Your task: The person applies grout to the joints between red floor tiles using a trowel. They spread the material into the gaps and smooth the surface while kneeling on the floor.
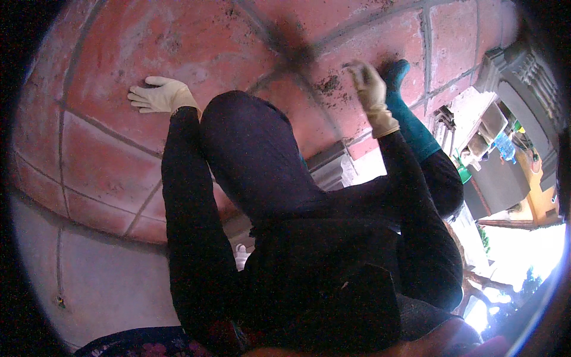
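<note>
My left hand, in a pale glove, lies flat with fingers spread on a red terracotta tile floor. My right hand, also gloved, hovers over a patch of dark soil scattered on the tiles, fingers curled loosely; whether it pinches anything is unclear because it is blurred. My bent knee in dark trousers sits between the hands, and a foot in a teal sock rests just right of the right hand.
Dark grout lines cross the tiles near the soil. A pale wall or ledge runs along the lower left. Beyond the tile edge at right, far below, are a grey structure and bright open ground.
</note>
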{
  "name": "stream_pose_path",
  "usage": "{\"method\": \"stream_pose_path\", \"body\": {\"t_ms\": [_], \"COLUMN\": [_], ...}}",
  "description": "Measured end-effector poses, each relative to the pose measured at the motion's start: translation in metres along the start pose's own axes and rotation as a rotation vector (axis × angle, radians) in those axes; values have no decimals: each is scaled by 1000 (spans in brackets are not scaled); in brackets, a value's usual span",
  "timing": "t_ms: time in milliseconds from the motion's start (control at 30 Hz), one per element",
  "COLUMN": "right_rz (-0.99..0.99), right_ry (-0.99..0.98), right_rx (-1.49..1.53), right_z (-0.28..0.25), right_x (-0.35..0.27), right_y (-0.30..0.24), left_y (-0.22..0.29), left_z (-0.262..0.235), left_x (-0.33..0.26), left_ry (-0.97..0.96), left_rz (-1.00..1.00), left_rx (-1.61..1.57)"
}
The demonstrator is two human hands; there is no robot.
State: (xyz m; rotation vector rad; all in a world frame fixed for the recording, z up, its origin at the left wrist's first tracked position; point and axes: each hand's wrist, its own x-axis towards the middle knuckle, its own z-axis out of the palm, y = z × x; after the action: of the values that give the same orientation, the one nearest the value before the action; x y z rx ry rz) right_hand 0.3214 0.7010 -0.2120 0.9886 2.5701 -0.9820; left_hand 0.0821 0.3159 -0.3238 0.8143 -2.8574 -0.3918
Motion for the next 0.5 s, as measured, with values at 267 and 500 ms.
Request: {"method": "stream_pose_path", "body": {"t_ms": [267, 500], "right_rz": [-1, 270], "right_ry": [-196, 258], "right_rx": [-402, -399], "right_z": [14, -52], "right_x": [21, 30], "right_y": [-3, 37], "left_y": [3, 2], "left_z": [-2, -1], "left_x": [1, 0], "left_ry": [-5, 2], "left_rz": [0, 8], "left_rx": [6, 29]}}
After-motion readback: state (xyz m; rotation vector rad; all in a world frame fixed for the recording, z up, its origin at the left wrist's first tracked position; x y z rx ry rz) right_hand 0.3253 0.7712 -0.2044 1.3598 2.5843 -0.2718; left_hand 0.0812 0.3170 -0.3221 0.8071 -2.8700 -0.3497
